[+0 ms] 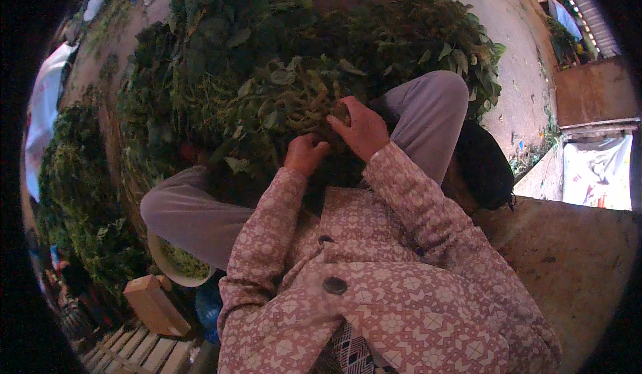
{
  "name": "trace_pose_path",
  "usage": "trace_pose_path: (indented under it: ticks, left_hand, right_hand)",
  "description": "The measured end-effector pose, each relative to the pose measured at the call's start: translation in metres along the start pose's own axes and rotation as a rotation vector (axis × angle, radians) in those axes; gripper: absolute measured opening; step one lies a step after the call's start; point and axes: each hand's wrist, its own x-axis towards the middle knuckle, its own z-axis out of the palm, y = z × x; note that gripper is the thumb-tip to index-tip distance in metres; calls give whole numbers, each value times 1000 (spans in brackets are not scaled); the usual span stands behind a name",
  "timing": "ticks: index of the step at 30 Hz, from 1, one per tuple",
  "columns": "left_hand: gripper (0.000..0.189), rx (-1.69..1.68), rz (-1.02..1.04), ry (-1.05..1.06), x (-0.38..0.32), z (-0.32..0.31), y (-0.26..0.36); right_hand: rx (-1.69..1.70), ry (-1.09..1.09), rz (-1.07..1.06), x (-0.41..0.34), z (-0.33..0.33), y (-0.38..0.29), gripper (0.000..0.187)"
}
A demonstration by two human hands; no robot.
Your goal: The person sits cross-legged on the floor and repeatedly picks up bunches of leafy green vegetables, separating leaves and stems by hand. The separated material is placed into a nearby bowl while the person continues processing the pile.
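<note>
A leafy bunch of podded plants (281, 106), apparently soybean, lies between my bent knees, its greenish-brown pods clustered in the middle. At the near edge of the bunch, my left hand (305, 154) is curled with the thumb against the fingers, closed on stems that are mostly hidden. Just to the right and slightly farther away, my right hand (363, 127) bends its thumb and fingers around pods (332, 111) of the same bunch. The fingertips of both hands are partly lost in shadow and foliage.
Larger heaps of cut plants (225, 23) lie beyond and to the left. Beside my left knee stands a pale bowl (159, 256) holding small green pieces. Near it are a wooden block (158, 306), a slatted wooden pallet (138, 349) and a blue object (208, 306). A black object (484, 168) lies right.
</note>
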Motion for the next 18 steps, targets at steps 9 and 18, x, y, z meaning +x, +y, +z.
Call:
trace_pose_path:
  ticks: [9,18]
  left_hand:
    - [26,135,20,-38,-3,-7,14]
    - [29,99,42,-38,10,-2,1]
  right_hand:
    - [105,117,-120,12,30,43,31]
    - [48,75,-80,24,8,13,35]
